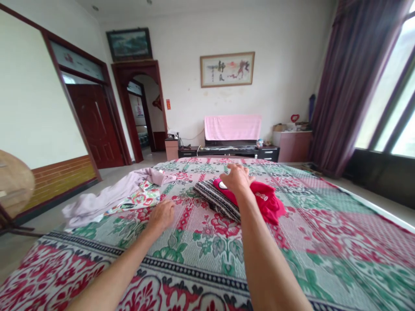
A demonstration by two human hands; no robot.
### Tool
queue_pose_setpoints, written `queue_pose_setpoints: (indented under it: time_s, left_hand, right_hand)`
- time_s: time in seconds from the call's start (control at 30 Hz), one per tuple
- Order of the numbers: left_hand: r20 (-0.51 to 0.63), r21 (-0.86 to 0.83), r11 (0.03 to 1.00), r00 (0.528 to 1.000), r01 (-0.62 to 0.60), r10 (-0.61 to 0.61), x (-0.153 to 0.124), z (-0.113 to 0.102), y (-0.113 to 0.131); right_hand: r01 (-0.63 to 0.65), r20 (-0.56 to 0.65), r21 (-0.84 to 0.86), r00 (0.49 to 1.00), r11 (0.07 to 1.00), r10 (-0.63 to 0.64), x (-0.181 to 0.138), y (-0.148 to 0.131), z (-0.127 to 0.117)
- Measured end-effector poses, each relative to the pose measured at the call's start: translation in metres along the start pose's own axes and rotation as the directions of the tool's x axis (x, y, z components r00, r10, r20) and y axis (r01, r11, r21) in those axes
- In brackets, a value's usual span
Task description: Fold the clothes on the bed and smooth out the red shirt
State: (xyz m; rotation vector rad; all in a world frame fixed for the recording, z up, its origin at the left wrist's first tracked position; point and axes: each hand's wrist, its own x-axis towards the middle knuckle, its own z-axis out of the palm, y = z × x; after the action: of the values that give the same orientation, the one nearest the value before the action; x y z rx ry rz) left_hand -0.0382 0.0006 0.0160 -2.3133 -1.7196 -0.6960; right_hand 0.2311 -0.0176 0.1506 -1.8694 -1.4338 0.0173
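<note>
My right hand (239,177) hovers over or just touches a red garment (267,203), its fingers spread and slightly bent. White lettering shows on the red cloth, which lies bunched on the right. Against it lies a folded black-and-white patterned cloth (218,199), partly hidden by my right arm. My left hand (163,214) is low over the flowered bedspread (207,255), its fingers curled in, with nothing visible in them. Left of that hand lie a pale pinkish garment (110,196) and a colourful printed cloth (141,199), crumpled together.
Beyond the bedspread stands a low black cabinet (268,153) with a pink cloth (232,127) draped over something on it. A round wooden board (14,185) on legs is at the left. Purple curtains (337,86) hang beside the window on the right.
</note>
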Motion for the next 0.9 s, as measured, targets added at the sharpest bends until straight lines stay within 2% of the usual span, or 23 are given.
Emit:
queue_pose_setpoints:
  time_s: [0.13, 0.3, 0.47, 0.6, 0.7, 0.8, 0.9]
  left_hand:
    - [-0.015, -0.015, 1.000, 1.000, 0.007, -0.007, -0.001, -0.002, 0.003]
    - [-0.029, -0.017, 1.000, 1.000, 0.001, -0.001, -0.001, 0.000, 0.000]
    - [-0.023, -0.021, 1.000, 1.000, -0.007, 0.006, 0.001, 0.007, -0.006]
    - [-0.032, -0.030, 1.000, 0.999, -0.008, 0.007, 0.001, 0.010, -0.007]
    - [-0.048, -0.035, 0.999, 0.999, -0.021, 0.019, 0.000, 0.009, -0.006]
    - [-0.045, -0.044, 0.999, 0.999, -0.026, 0.024, 0.000, 0.008, -0.006]
    - [-0.050, -0.058, 0.998, 0.999, -0.019, 0.016, 0.000, 0.008, -0.006]
  right_hand:
    - [-0.069, 0.021, -0.056, 0.997, 0.996, 0.070, 0.018, 0.034, -0.006]
    - [-0.091, 0.107, -0.085, 0.989, 0.992, 0.100, 0.022, 0.054, 0.016]
    - [-0.030, 0.255, -0.183, 0.964, 0.983, 0.077, 0.012, 0.051, 0.030]
    - [0.036, 0.275, -0.214, 0.961, 0.976, 0.025, 0.006, 0.046, 0.032]
    - [0.128, 0.290, -0.221, 0.955, 0.967, -0.060, -0.002, 0.033, 0.037]
    - [0.258, 0.346, -0.209, 0.922, 0.943, -0.175, -0.014, 0.020, 0.049]
    - [0.300, 0.371, -0.231, 0.907, 0.926, -0.201, -0.023, 0.017, 0.064]
